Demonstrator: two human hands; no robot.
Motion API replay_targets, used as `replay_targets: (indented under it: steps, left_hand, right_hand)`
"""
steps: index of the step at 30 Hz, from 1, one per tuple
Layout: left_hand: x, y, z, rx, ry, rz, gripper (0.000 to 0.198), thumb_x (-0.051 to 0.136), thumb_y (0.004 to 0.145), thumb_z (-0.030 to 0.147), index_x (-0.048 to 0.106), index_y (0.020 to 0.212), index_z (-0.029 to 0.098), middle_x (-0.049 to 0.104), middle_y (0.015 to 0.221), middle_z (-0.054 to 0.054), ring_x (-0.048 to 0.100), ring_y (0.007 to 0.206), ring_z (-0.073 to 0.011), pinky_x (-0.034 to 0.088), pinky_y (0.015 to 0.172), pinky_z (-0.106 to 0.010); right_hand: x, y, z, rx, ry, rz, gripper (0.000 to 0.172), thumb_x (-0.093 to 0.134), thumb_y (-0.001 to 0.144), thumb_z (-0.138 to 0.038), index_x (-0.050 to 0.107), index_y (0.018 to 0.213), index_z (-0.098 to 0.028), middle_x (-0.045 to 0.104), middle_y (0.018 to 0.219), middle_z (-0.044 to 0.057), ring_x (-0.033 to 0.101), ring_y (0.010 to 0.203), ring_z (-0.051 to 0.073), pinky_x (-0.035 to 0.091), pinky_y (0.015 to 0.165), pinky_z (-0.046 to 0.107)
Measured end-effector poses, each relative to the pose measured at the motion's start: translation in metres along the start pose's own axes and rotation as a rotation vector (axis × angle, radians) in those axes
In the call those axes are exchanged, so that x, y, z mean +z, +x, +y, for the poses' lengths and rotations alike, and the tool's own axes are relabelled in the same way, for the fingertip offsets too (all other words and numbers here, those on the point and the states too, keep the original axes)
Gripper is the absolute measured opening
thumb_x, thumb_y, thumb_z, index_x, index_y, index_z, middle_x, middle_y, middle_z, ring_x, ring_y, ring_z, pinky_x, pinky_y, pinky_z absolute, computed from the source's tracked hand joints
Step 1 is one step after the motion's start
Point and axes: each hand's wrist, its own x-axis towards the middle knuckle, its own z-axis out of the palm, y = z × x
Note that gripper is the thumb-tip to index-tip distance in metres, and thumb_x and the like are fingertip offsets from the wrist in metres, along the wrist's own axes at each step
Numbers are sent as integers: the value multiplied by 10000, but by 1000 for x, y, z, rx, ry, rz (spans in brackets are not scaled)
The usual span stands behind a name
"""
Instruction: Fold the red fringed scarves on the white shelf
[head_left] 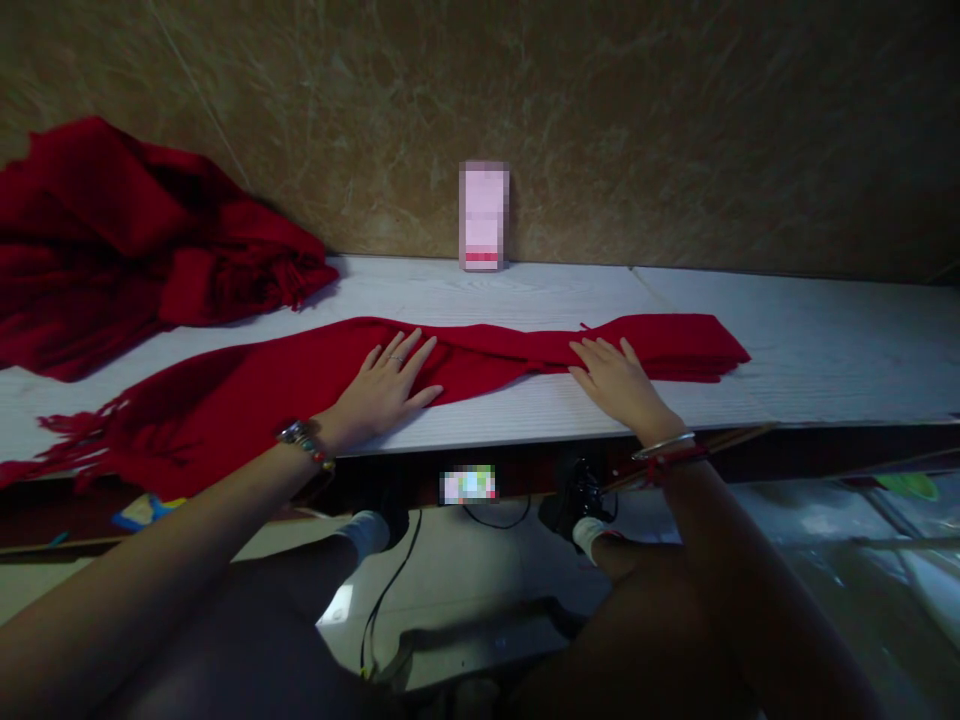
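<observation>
A long red scarf (pixel 480 352) stretches along the white wood-grain shelf (pixel 570 410). Its right end is folded into a neat flat band, while the left part spreads wider and ends in fringe that hangs over the front edge. My left hand (pixel 390 385) rests flat on the scarf left of centre, fingers spread. Farther right, my right hand (pixel 615 380) lies with outstretched fingers on the narrow folded part. Neither hand grips the cloth; both press on it from above.
A crumpled red fringed cloth (pixel 150 240) is heaped at the back left against the brown marbled wall (pixel 675 130). A pink box (pixel 484 215), blurred out, stands upright at the wall. Below the shelf are my feet, a black cable (pixel 390 590) and clear plastic (pixel 840 530).
</observation>
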Motion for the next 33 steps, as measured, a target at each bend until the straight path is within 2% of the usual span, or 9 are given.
replay_targets:
  steps: [5,9,12,15,18,23,26,29,33]
  left_hand:
    - [-3,7,-12,8,-11,108,738,451,877,485,109,1473,219,47,1555,-138,44,1406,-359,143,1094,-559]
    - [-8,6,-13,5,54,202,727,497,867,411,116,1471,277,67,1559,-96,22,1412,-341,62,1107,-557]
    - [-11,4,-15,-2,92,186,681,459,883,393,135,1470,269,128,1551,-90,66,1413,-318,67,1109,-552]
    - [-14,2,-18,-64,66,135,664,412,893,415,146,1472,229,185,1535,-118,133,1401,-332,142,1087,-578]
    - [-14,2,-18,-194,-7,65,614,312,912,443,172,1469,226,206,1526,-136,163,1384,-376,185,1025,-667]
    - [-14,4,-19,-346,-162,-19,582,231,912,476,229,1456,269,182,1535,-125,159,1382,-394,176,971,-732]
    - [-15,7,-25,-355,-259,46,572,218,911,473,251,1447,277,228,1519,-129,220,1370,-369,235,982,-692]
    - [-18,8,-31,-342,-277,131,573,247,902,424,262,1444,237,283,1490,-144,287,1348,-329,292,1012,-616]
    - [-20,3,-39,-440,-144,190,550,267,875,278,334,1416,204,382,1429,-176,358,1298,-357,266,971,-701]
  right_hand:
    - [-2,-10,11,-20,19,-24,457,338,900,-359,543,1268,-180,559,1316,115,465,1247,284,274,1057,563]
    - [-4,-14,18,-19,18,-49,453,346,900,-352,542,1267,-174,547,1330,115,459,1256,266,269,1067,547]
    - [-4,-16,27,8,17,-52,433,376,891,-333,551,1257,-183,561,1315,111,472,1246,262,272,1065,553]
    - [-8,-16,29,2,31,-31,413,400,880,-310,559,1247,-207,572,1305,95,469,1248,270,276,1055,580]
    - [-16,-11,13,-91,85,-23,410,413,876,-286,554,1254,-208,553,1328,79,430,1281,259,257,1077,565]
    - [-26,9,-41,-237,175,-7,436,413,886,-256,503,1311,-223,510,1374,49,403,1302,224,258,1103,502]
    - [-23,20,-65,-256,214,-5,457,409,885,-230,476,1336,-250,497,1386,40,419,1291,213,296,1088,488]
    - [-16,25,-72,-245,231,-15,455,407,878,-198,492,1324,-223,528,1356,61,457,1260,208,340,1068,463]
    - [-7,26,-69,-216,243,-13,435,384,868,-142,542,1273,-135,585,1288,97,523,1191,193,389,1045,388]
